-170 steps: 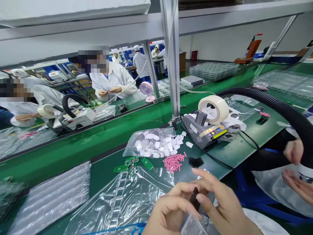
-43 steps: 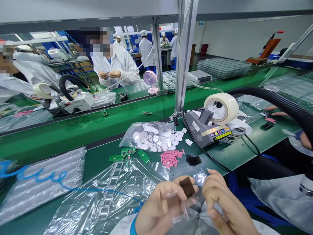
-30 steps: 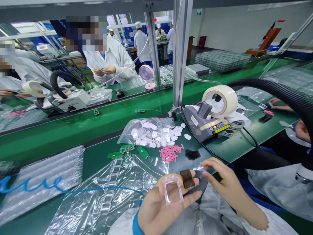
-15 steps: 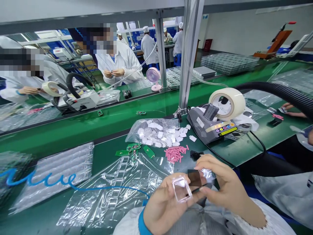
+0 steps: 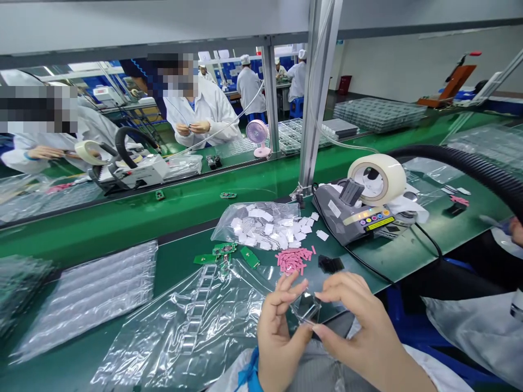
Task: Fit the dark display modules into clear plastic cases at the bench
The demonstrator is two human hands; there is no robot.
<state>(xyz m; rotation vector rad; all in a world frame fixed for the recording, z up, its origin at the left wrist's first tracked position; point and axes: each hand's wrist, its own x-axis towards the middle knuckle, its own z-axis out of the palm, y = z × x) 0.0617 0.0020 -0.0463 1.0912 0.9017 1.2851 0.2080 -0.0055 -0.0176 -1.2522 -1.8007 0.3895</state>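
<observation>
At bench (image 5: 175, 267), hands (image 5: 278, 332) (image 5: 363, 326) facing, pinching clear piece (image 5: 308, 309)

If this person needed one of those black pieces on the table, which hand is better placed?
Probably the right hand: it looks closer to the black pieces; the left hand is nearer the pink strips. Both are busy with the small clear part, though.

The green bench (image 5: 180, 253) carries clear plastic sheeting (image 5: 151, 337), pink strips (image 5: 292, 259), black pieces (image 5: 330, 264) and a tape dispenser (image 5: 341, 218).
</observation>
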